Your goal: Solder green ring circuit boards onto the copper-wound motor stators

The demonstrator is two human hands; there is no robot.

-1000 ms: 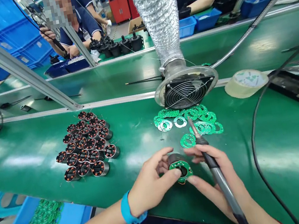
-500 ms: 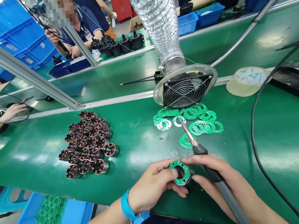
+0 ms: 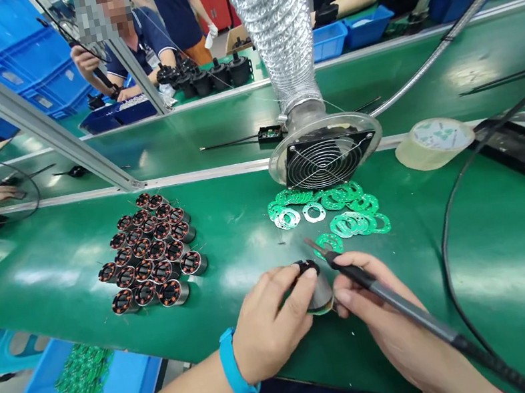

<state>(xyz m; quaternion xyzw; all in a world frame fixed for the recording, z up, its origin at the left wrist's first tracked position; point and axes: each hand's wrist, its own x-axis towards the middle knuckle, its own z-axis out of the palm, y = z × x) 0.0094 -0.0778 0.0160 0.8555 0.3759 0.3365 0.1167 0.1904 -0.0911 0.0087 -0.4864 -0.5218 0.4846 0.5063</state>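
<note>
My left hand point(image 3: 275, 319) is closed round a motor stator point(image 3: 318, 291), a grey metal cylinder with a black top. A green ring-shaped circuit board point(image 3: 324, 309) shows at its lower end, seen edge-on. In my right hand point(image 3: 372, 299) lies a soldering iron point(image 3: 404, 309), its tip slanting up and left above the stator. The thumb and fingertips of that hand are pinched close to the board's edge; whether they grip it I cannot tell. Beyond my hands lie several loose green ring boards point(image 3: 349, 224), and at the left stands a group of similar stators point(image 3: 146, 270).
An extractor fan point(image 3: 322, 162) on a silver duct point(image 3: 276, 38) hangs over the loose boards. A tape roll point(image 3: 434, 142) and the iron's black cable point(image 3: 449, 258) lie to the right. A blue bin point(image 3: 137, 381) holds more boards, lower left. Co-workers sit across the bench.
My left hand has turned the stator over, so the board went from facing me to the underside. The soldering iron has tilted over to the left, its tip now lower and nearer the stator.
</note>
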